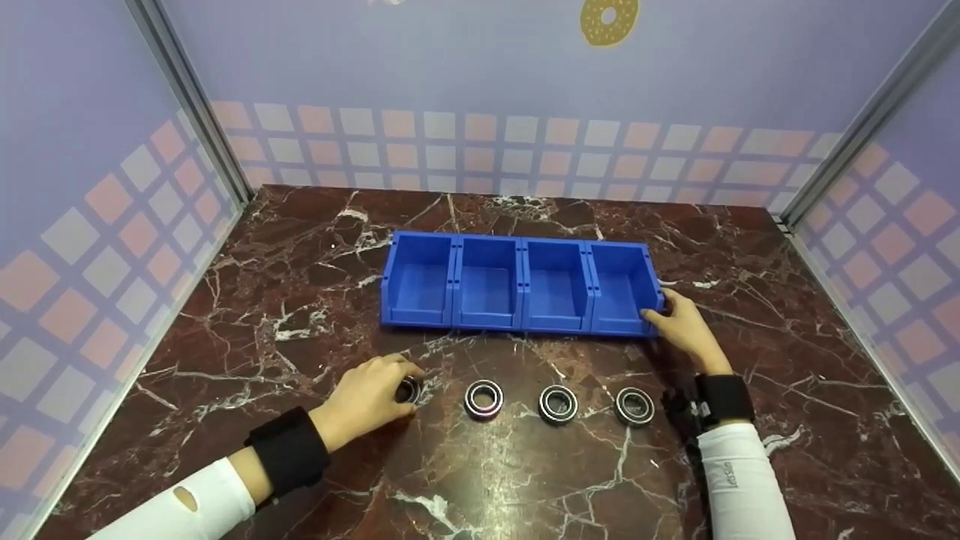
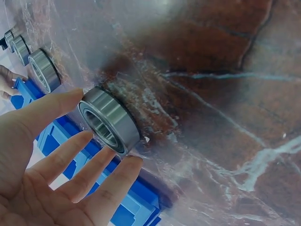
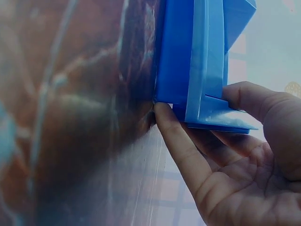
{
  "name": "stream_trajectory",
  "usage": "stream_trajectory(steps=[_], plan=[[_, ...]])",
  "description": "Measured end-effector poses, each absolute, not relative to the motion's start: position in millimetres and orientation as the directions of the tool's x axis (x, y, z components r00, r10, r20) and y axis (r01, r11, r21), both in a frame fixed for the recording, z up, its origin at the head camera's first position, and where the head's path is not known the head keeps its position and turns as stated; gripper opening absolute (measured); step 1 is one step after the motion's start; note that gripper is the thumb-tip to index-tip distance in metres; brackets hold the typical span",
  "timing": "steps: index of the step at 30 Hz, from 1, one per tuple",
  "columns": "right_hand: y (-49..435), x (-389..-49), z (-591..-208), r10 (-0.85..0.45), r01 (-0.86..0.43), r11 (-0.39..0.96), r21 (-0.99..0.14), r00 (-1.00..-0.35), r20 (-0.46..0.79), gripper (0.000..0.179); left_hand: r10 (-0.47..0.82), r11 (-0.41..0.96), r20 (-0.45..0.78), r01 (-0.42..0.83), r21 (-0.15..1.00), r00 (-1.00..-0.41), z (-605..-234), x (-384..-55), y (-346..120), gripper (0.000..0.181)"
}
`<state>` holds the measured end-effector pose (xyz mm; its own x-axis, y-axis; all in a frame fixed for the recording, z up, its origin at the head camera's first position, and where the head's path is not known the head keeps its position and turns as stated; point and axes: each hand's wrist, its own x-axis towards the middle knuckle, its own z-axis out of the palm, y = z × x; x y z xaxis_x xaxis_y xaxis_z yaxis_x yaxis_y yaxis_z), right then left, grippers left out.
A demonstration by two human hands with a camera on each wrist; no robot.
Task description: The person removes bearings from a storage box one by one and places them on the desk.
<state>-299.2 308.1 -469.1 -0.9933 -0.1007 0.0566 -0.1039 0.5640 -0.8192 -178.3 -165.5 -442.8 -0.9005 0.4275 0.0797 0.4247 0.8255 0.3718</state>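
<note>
A metal ball bearing (image 2: 110,120) lies on the marble tabletop at the left end of a row. My left hand (image 1: 371,394) pinches it, thumb on one side and fingertips on the other; in the head view the hand partly covers it. At the right end of a blue row of joined storage bins (image 1: 487,321), my right hand (image 1: 681,324) grips the side wall. Its thumb (image 3: 247,99) hooks over the wall's edge, while the other fingers lie along the outside, one fingertip down by the tabletop.
Three more bearings lie in line to the right: one (image 1: 484,399) near the middle, another (image 1: 558,405) beside it, and a third (image 1: 634,406) closest to the right forearm. Patterned panels (image 1: 487,142) enclose the marble table (image 1: 315,247) at the back and sides.
</note>
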Motion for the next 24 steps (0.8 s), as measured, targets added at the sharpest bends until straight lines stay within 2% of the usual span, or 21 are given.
stream_trajectory(steps=[10,18,24], plan=[[306.7,-300.3,-468.3,-0.088,-0.111,0.595,-0.796,-0.993,0.072,0.047,0.423,0.836,0.071,0.419,0.355,-0.903,-434.1,-183.0,-163.8,0.041],[305.1,-301.7,-462.2,-0.098,-0.112,0.608,-0.786,-0.993,0.065,0.058,0.408,0.851,0.074,0.408,0.331,-0.910,-425.6,-192.6,-163.7,0.043],[303.5,-304.9,-454.6,-0.087,-0.105,0.631,-0.769,-0.994,0.065,0.060,0.412,0.849,0.099,0.421,0.320,-0.906,-421.2,-204.0,-164.5,0.042]])
